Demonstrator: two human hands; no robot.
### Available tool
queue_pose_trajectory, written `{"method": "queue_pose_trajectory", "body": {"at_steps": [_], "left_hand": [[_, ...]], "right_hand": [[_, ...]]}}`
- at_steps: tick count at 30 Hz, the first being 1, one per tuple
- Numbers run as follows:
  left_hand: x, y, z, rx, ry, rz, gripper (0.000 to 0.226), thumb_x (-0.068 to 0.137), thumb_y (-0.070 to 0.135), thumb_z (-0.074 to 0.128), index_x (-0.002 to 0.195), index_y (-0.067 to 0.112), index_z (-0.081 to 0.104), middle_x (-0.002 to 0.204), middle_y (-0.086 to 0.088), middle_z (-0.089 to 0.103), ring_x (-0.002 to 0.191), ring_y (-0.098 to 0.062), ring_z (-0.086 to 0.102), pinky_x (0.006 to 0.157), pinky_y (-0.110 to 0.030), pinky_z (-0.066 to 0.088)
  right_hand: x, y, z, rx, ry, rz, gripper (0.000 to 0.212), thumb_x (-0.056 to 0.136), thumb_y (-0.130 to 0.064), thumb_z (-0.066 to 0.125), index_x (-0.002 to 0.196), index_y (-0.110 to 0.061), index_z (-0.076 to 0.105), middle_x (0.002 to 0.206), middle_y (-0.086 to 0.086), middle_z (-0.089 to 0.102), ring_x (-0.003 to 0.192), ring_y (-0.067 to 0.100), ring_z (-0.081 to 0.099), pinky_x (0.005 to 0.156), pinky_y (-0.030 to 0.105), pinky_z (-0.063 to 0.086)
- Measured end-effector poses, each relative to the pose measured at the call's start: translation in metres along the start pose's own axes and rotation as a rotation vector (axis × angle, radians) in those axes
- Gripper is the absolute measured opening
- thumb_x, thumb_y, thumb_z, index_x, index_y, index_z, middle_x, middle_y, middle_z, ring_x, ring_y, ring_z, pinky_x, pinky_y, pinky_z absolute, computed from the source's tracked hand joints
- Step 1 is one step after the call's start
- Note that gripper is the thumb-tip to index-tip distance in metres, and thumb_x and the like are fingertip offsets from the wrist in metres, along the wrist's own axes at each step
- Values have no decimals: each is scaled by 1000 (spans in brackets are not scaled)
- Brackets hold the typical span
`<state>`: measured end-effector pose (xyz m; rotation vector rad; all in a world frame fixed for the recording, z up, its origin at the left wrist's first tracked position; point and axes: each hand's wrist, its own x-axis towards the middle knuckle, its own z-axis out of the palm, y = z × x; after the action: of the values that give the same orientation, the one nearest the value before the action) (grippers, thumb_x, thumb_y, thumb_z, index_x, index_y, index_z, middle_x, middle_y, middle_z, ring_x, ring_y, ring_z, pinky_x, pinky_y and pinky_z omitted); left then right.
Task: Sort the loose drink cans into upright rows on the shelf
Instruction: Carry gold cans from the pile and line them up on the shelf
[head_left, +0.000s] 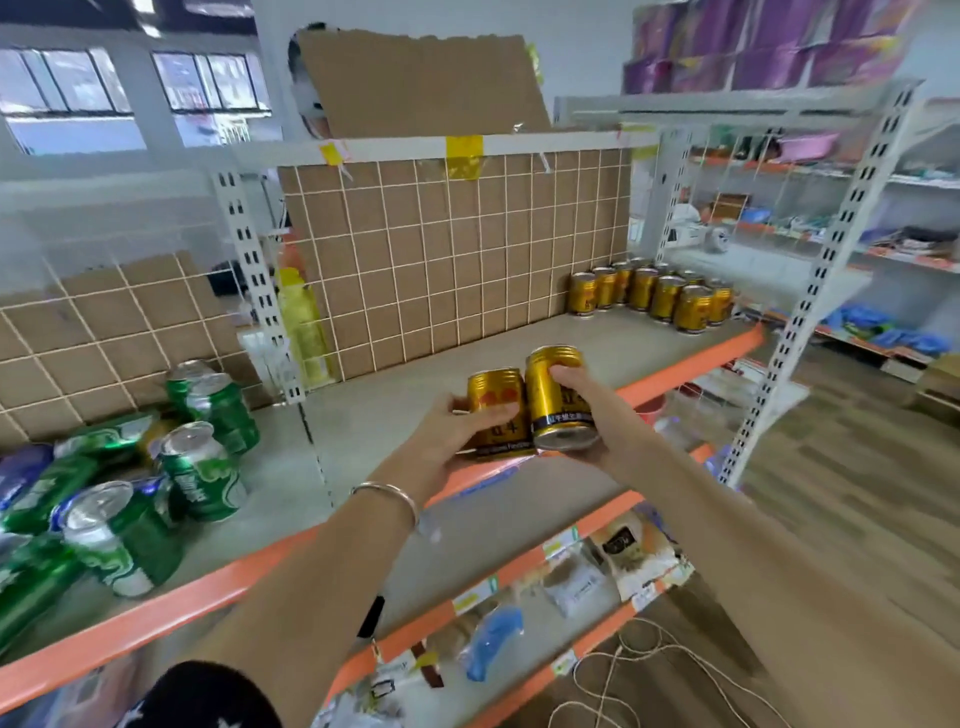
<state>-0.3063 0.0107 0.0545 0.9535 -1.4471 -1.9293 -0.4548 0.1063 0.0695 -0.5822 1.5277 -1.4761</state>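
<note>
Now the left hand (457, 431) grips a gold can (493, 400), the right hand (597, 415) a second gold can (556, 400); green cans (130, 493) sprawl left, a gold row (654, 296) stands far right.

Shelf (415, 374), grey board with orange front edge; wire grid (441, 249) backed with cardboard behind.
- Gold cans (654, 293): upright, in rows at the right rear corner.
- Green cans (156, 467): loose heap at left, most lying or tilted.
- Left hand (457, 421), bracelet (387, 493) on wrist: grips one gold can (496, 402).
- Right hand (587, 410): grips a second gold can (558, 395), tilted with its end toward the camera, touching the first above the front edge.
- Lower shelves (613, 506): packets.
</note>
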Motion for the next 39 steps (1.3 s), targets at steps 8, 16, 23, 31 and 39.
{"method": "queue_pose_trajectory", "body": {"at_steps": [8, 16, 23, 31, 39], "left_hand": [[115, -4, 76, 43, -61, -11, 53, 71, 21, 80, 110, 10, 45, 97, -7, 64, 83, -18, 65, 73, -35, 56], [221, 32, 122, 104, -104, -10, 34, 72, 24, 79, 95, 13, 57, 92, -4, 68, 82, -13, 66, 74, -27, 54], [280, 33, 133, 192, -136, -63, 48, 68, 31, 81, 107, 8, 64, 103, -9, 72, 95, -19, 68, 87, -32, 55], [348, 29, 170, 177, -25, -16, 44, 56, 15, 86, 96, 20, 69, 101, -6, 72, 97, -23, 67, 89, -36, 51], [429, 27, 216, 179, 156, 29, 63, 52, 4, 89, 108, 14, 62, 103, -4, 70, 99, -23, 65, 96, -45, 49]], "right_hand": [[88, -27, -81, -13, 173, -19, 56, 73, -38, 75, 120, -13, 57, 101, 14, 69, 80, 26, 68, 69, 31, 54], [190, -72, -139, -56, 216, -51, 69, 67, -44, 75, 125, -13, 54, 110, 14, 68, 99, 30, 67, 99, 49, 48], [244, -89, -161, -135, 117, -31, 63, 67, -41, 79, 122, -19, 56, 112, 9, 68, 97, 27, 67, 92, 47, 52], [311, -116, -199, -466, 14, -104, 49, 75, -27, 78, 115, -23, 50, 110, -7, 59, 103, 15, 55, 95, 32, 43], [411, -151, -253, -1049, -47, -176, 73, 35, -66, 75, 98, -32, 61, 107, -2, 67, 104, 19, 61, 93, 43, 50]]}}
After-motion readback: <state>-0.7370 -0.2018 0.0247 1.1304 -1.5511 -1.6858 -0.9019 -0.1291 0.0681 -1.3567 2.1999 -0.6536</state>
